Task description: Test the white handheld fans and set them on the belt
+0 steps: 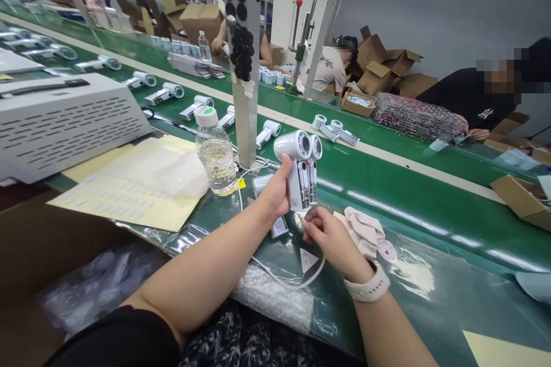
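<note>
My left hand (279, 190) is closed around two pale blue hair-dryer-shaped units (294, 146), held side by side above the bench. Their round heads point up and to the right, and dark inner parts show along the open handles. Just below the handles, my right hand (329, 236) has its fingers pinched together; what is between them, if anything, is hidden. A white cable (297, 285) loops across the bench and disappears behind that hand. Another unit (279, 227) lies on the bench under my left hand, partly covered by it.
A water bottle (215, 155) stands left of my left forearm, beside yellow sticker sheets (163, 212) and a vented white machine (73, 126). White finger-cot-like cloths (364, 228) lie to the right. A metal post (245, 120) rises ahead; the green conveyor (387, 175) carries several units. Co-workers sit beyond.
</note>
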The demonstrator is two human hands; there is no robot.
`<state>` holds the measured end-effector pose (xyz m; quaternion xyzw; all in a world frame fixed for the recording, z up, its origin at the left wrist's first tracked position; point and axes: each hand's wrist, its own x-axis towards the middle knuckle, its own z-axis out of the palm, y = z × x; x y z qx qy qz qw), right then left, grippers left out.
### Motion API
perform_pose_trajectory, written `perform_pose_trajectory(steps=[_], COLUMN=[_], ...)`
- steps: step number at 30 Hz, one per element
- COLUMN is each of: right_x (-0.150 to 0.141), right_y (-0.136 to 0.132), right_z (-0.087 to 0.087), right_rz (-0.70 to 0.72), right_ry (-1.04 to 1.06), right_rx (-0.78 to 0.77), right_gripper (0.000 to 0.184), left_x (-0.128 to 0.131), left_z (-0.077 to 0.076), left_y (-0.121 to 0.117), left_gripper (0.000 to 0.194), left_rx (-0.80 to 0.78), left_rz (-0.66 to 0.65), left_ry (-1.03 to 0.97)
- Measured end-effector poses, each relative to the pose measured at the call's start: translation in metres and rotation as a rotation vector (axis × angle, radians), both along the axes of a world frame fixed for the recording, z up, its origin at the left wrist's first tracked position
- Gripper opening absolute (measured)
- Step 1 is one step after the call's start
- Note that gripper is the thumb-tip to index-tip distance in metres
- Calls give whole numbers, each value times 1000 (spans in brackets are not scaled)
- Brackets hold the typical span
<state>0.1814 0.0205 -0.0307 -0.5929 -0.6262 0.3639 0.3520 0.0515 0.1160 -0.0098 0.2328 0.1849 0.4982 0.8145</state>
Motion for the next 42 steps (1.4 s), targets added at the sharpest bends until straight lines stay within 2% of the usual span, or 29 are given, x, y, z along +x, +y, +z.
perform_pose_trajectory(steps=[2,4,9,12,16,20,23,25,27,33,36,42], right_x=[4,3,-15,-28,-38,-38,-34,-32,-30,-22,-13,-6], right_y=[-4,-5,-5,-10,-14,-15,-16,-17,-16,-9,-7,-8], right_z=[7,11,8,3,1,3,7,7,6,2,7,15], right_rz=[122,155,-17,-124,-217,-165,-106,-114,-151,-219,-192,-127], right_ry=[168,334,528,527,560,460,333,321,355,527,563,497], right_rx=[-116,-181,-57,18,33,70,182,221,199,102,70,58], right_gripper=[18,25,34,36,40,36,27,26,27,35,35,24], left_x=[-2,-3,-1,-1,0,1,1,0,-1,-3,-5,-6], left_z=[0,0,0,1,1,1,3,5,7,12,14,13], left_y=[3,4,2,-2,-6,-7,-6,-4,-4,-8,-9,-8], left_gripper=[62,68,67,69,72,72,70,70,70,68,69,69], left_rx=[27,34,74,150,233,238,151,86,79,207,212,166], left_rz=[22,18,16,24,56,66,69,57,45,43,30,48], left_ry=[-11,-8,-24,-9,61,48,-35,-82,-95,-56,-49,-28])
